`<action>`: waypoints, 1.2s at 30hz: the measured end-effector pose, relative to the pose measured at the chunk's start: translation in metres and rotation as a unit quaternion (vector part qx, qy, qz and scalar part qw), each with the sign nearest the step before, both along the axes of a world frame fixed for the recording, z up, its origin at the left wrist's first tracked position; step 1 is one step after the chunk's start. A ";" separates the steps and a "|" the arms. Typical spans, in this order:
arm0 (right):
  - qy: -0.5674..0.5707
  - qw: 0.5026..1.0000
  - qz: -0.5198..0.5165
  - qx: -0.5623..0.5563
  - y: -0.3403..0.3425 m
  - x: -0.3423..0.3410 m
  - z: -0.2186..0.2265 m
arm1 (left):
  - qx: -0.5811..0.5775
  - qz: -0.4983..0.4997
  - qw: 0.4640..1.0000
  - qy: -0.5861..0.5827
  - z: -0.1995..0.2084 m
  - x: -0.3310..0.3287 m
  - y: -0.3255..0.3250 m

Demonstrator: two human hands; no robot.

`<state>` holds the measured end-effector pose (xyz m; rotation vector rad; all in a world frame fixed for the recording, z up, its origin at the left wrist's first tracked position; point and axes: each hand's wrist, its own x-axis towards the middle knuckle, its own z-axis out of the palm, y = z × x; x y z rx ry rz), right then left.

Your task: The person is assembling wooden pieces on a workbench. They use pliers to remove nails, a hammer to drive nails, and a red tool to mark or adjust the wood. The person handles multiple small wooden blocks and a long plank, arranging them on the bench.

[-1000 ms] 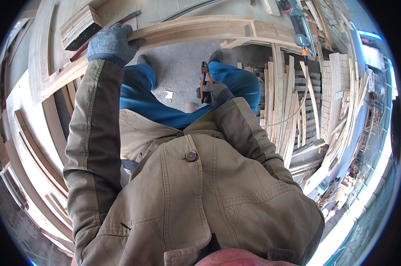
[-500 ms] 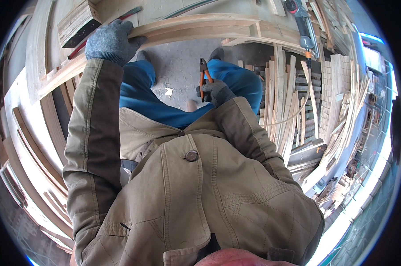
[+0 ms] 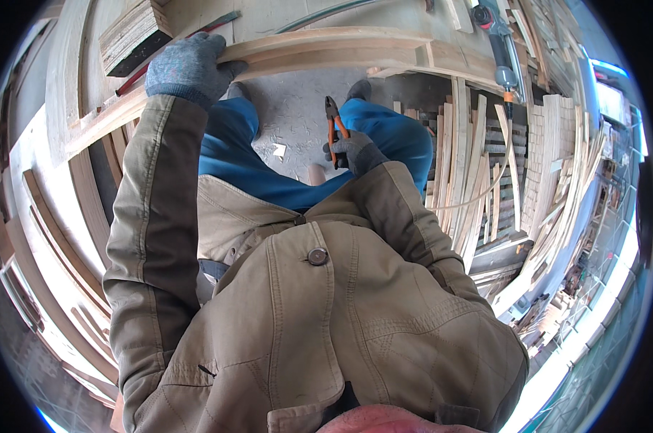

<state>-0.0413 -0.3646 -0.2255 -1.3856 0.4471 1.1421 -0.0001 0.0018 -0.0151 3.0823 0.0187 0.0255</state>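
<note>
My left hand (image 3: 186,72), in a grey glove, grips the near edge of a long pale wooden frame (image 3: 330,60) that lies across the far side, its thumb pointing right along the wood. Between my knees and low over the floor, my gloved right hand (image 3: 356,150) holds a pair of pliers (image 3: 331,110) with orange handles. The dark jaws point away from me and touch nothing. Beside my left hand lies a thin red bar-shaped tool (image 3: 131,79), partly hidden by the glove.
A stacked wood block (image 3: 133,37) stands beyond my left hand. At the far right a power tool (image 3: 498,47) lies on the wood, with a hose (image 3: 478,202) trailing from it. Several wooden strips (image 3: 460,144) are piled on the right. Scraps (image 3: 279,150) dot the floor.
The whole view has shifted slightly. My left hand stays on the frame and my right hand keeps the pliers, their jaws tilted a little more to the left.
</note>
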 end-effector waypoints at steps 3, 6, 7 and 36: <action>-0.004 1.000 -0.012 0.007 -0.001 -0.001 0.000 | 0.011 0.001 1.000 0.001 0.002 0.000 -0.001; -0.002 1.000 -0.011 0.006 0.000 -0.001 0.004 | 0.014 0.009 1.000 0.016 0.006 0.000 -0.002; -0.004 1.000 -0.009 0.006 0.001 -0.001 0.006 | 0.019 0.014 0.999 0.029 0.007 0.001 -0.003; -0.057 0.976 -0.088 0.191 -0.034 0.012 0.092 | 0.006 0.023 0.997 0.067 0.031 -0.004 -0.015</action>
